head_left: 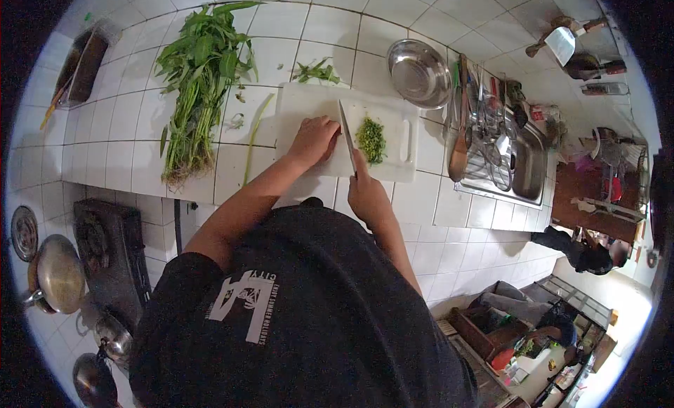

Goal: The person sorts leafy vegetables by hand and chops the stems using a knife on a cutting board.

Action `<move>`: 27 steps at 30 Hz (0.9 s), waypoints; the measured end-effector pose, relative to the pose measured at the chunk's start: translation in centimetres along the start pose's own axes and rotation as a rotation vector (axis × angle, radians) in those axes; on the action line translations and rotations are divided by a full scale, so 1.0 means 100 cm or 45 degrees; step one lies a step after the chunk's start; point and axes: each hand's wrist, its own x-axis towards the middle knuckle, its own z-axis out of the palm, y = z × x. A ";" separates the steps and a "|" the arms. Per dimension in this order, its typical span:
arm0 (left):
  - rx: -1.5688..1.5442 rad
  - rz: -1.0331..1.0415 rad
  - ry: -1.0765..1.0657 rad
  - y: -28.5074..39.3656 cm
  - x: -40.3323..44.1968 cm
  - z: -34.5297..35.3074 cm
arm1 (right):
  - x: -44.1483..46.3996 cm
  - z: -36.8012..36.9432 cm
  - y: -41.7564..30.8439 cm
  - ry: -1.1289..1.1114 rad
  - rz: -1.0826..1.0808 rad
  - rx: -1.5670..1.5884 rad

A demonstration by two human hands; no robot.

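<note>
My right hand (368,195) is wrapped round the handle of a knife (347,133), whose blade points away from me over the white cutting board (399,106). Left of the blade, my left hand (314,140) has its fingers curled on a reddish piece (331,147), mostly covered by the hand. Chopped greens (371,140) lie in a small heap on the board, right of the knife. A few loose leaves (316,72) rest by the board's far edge. One long green stalk (258,138) lies along its left side.
A big bunch of leafy greens (200,92) lies on the tiled counter at left. Behind the board's right side stands a metal bowl (420,72). Utensils (460,138) crowd the sink (537,162). A stove (109,250) is at lower left; people are visible at far right.
</note>
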 end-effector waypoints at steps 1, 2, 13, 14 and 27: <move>-0.001 0.000 -0.002 0.000 0.001 -0.002 | -0.007 -0.008 -0.005 -0.045 0.034 -0.041; 0.009 -0.038 -0.064 0.000 0.004 -0.003 | -0.013 -0.015 -0.010 -0.045 0.037 -0.042; -0.107 -0.068 0.003 -0.008 0.002 0.008 | 0.000 0.005 0.005 -0.023 -0.064 -0.048; -0.112 -0.044 0.007 -0.008 0.000 0.007 | 0.005 0.012 0.009 -0.022 -0.065 -0.048; -0.100 0.028 0.038 -0.006 -0.005 -0.001 | 0.009 0.006 0.005 -0.034 0.005 0.024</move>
